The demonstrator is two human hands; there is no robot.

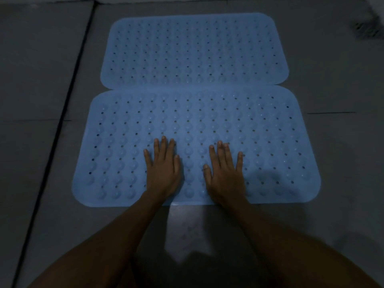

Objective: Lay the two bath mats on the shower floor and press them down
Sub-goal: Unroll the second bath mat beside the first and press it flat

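The near bath mat [270,142] in front of me is a pale blue rubbery rectangle with rounded corners, dotted with rows of small drain holes and round bumps, lying flat on the grey tiled shower floor [41,90] with its long side across my view. My left hand [164,169] and right hand [225,173] lie palm-down with straight fingers on its near middle. The far bath mat [193,50], of the same colour and pattern, lies flat just beyond it, their long edges meeting.
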